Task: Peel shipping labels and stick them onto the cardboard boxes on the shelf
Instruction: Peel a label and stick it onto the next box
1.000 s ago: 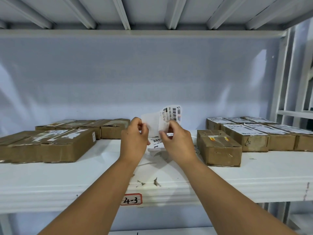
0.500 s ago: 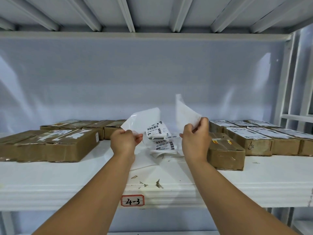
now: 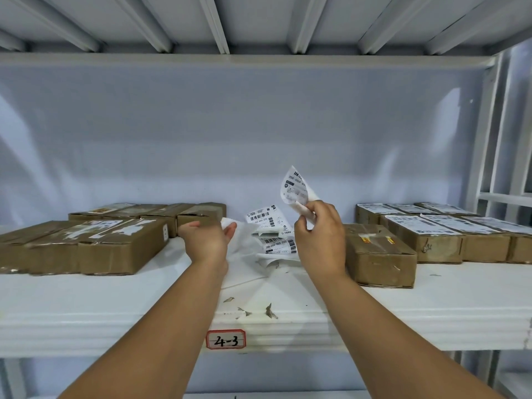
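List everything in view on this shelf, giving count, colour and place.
shelf: one, white, across the frame
shelf tag: one, white with red border, marked 4-3, front edge
unlabelled boxes: about seven, brown, left side
labelled boxes: six, brown with white labels, right side
box with yellow stickers: one, brown, right of centre
loose labels: small pile, white, centre
peeled label: one, white, held up at centre
left hand: fingers relaxed, by the left boxes
right hand: pinches the peeled label
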Available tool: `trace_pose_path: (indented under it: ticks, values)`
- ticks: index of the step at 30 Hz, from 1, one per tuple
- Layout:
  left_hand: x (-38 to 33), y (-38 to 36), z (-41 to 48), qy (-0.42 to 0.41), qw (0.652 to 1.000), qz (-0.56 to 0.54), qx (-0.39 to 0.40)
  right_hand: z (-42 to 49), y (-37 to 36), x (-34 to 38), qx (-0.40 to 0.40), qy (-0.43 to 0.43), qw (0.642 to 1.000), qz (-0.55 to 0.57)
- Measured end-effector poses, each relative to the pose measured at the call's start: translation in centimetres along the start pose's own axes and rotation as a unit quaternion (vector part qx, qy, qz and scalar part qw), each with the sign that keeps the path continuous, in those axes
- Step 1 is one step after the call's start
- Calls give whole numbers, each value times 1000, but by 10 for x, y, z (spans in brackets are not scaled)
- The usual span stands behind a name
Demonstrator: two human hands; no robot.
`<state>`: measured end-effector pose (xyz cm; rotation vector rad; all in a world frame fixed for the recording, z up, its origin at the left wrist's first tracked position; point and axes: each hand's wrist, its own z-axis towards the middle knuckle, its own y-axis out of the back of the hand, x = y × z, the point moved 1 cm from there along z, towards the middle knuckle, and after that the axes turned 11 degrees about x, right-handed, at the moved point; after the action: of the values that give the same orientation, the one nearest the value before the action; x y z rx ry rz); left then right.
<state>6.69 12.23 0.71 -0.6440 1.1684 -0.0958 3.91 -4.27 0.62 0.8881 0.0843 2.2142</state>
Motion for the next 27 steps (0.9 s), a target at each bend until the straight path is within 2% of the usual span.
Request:
trace_pose_path:
  ticks: [4, 5, 7, 8, 10, 12, 14, 15, 20, 21, 23, 25, 27]
  values:
    - [-3, -4, -2, 12, 1000, -19, -8, -1, -1, 0, 12, 4, 1000, -7]
    - [-4, -5, -2, -4, 1000, 24, -6, 0, -1, 1, 15, 3, 1000, -8]
    - [-6, -5, -2, -104, 978, 178, 9, -1, -1, 2, 24, 3, 1000, -5]
    - [-6, -6, -6, -177, 948, 263, 23, -1, -1, 1, 32, 5, 999, -6]
    - [-4, -11, -19, -322, 863, 380, 85, -2, -2, 1, 48, 17, 999, -17]
    - [1, -19, -31, -400, 779, 452, 174, -3, -2, 2, 61, 25, 997, -28]
    - [8, -24, -37, -429, 733, 474, 231, -4, -1, 3, 81, 31, 996, -32]
    - [10, -26, -39, -436, 728, 468, 248, -5, -2, 3, 91, 33, 995, -35]
    - [9, -26, -35, -379, 783, 389, 305, -7, -4, 4, 83, 37, 996, -25]
    - [8, -26, -34, -333, 809, 362, 322, -8, -4, 4, 82, 43, 995, -25]
    - [6, -28, -33, -190, 873, 257, 367, -10, -5, 7, 97, 49, 993, -44]
    - [3, -29, -34, -84, 906, 192, 367, -14, -5, 10, 107, 58, 991, -57]
    - [-4, -28, -36, -8, 923, 129, 363, -16, -2, 13, 124, 45, 990, -40]
